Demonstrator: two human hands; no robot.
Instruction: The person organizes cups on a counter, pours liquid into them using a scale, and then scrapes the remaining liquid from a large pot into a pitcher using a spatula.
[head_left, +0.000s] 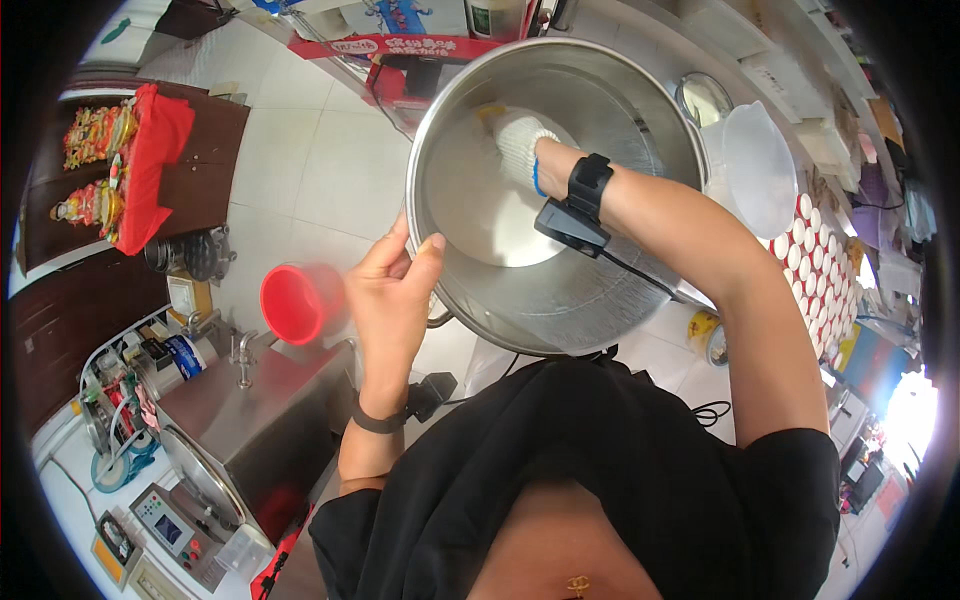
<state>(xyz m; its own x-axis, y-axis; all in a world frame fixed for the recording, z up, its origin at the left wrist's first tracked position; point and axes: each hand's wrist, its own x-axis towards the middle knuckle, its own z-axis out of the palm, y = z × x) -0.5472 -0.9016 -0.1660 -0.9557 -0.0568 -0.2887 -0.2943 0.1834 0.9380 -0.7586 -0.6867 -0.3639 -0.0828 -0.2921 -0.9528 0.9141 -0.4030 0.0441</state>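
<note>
Evidently the large metal pot (640,105) sits before the person, pale liquid (490,215) inside, its base out of sight. Left hand (390,290): grip closed on the pot's left rim, fingers partly hidden. Right hand (525,147), in a white glove (516,153), reaches inside; fingertips blurred by a yellow patch (489,111), grip cannot be told.

Glossy metal pot (610,95), cloth glove (519,147)

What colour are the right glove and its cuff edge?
White glove, blue cuff edge; shows best in the head view.
</note>
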